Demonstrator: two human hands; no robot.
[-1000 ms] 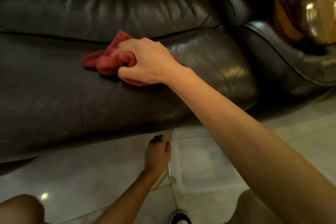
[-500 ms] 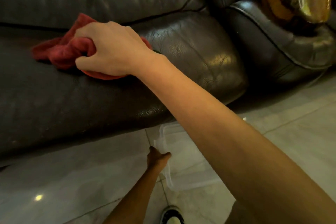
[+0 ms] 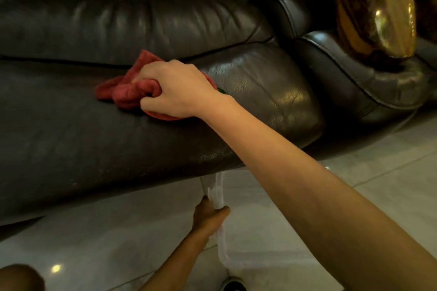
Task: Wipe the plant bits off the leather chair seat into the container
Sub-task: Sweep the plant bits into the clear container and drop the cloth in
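Note:
My right hand (image 3: 175, 90) is closed on a bunched red cloth (image 3: 125, 91) that lies on the dark leather chair seat (image 3: 71, 125). A small green plant bit (image 3: 221, 90) peeks out on the seat just right of that hand. Below the seat's front edge, my left hand (image 3: 208, 216) grips the left rim of a clear plastic container (image 3: 248, 238), which sits low near the tiled floor. My right forearm hides much of the container.
The chair's backrest (image 3: 142, 21) rises behind the seat. A leather armrest (image 3: 350, 78) lies to the right, with a shiny gold object (image 3: 378, 12) standing on it. Pale floor tiles (image 3: 94, 231) spread in front. My knee (image 3: 19, 279) and a shoe (image 3: 233, 287) show at the bottom edge.
My left hand has taken hold of the container's left rim and shifted it closer under the seat edge. My right hand keeps the cloth pressed on the seat.

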